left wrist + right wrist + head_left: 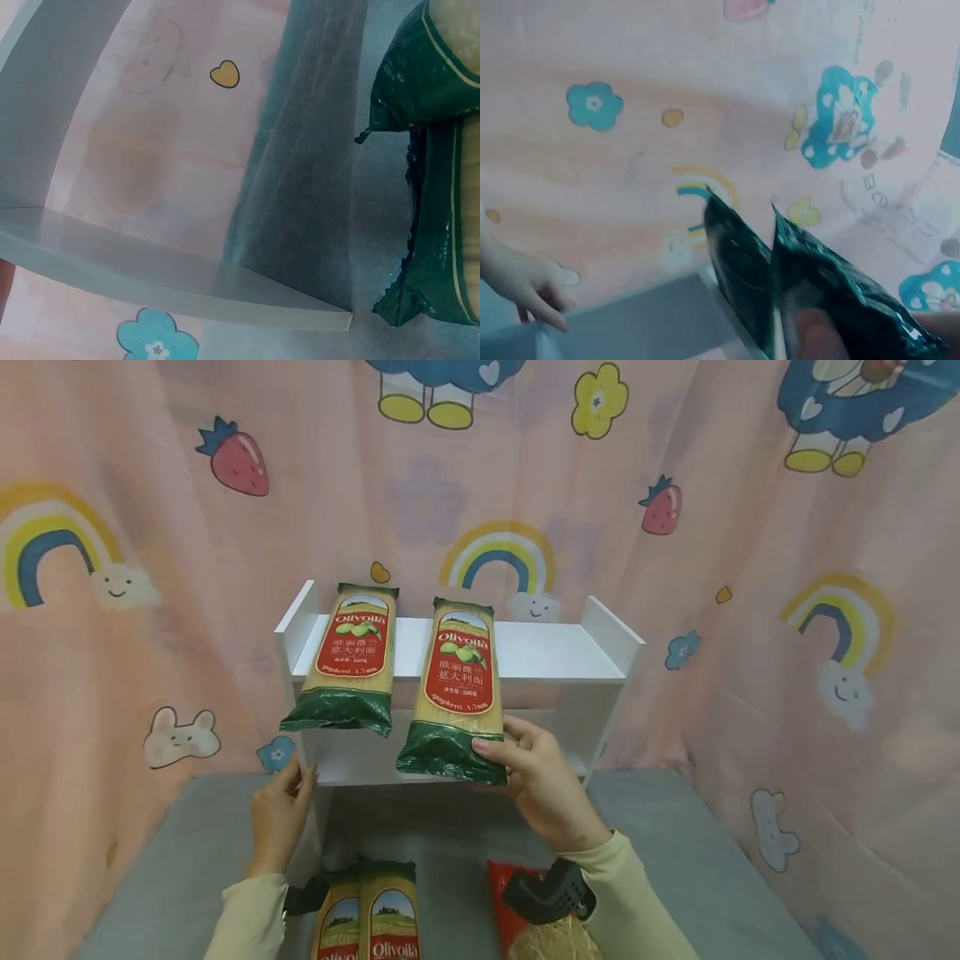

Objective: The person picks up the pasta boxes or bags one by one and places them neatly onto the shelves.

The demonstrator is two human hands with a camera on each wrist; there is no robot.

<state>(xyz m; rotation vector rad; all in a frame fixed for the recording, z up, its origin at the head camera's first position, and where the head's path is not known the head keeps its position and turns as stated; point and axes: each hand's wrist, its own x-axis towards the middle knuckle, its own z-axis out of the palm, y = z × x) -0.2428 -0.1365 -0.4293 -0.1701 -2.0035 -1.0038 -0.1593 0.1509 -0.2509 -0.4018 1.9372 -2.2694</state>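
My right hand (551, 781) pinches the green lower end of a spaghetti pack (461, 681), thumb on top. The pack tilts over the front edge of the white shelf unit's (540, 652) top board. To its left, another spaghetti pack (356, 647) lies on that board, its green end jutting past the front. My left hand (277, 818) grips the front edge of the unit's left side panel. In the right wrist view, the right thumb (817, 337) presses the dark green wrapper (832, 292), and the left hand (521, 281) shows at the side panel.
Below the shelf unit, two more spaghetti packs (393, 914) lie side by side on the grey surface (690, 860). A red bag of pale noodles (510, 902) lies to their right, partly behind the right wrist's camera. A printed pink curtain (315, 518) hangs behind.
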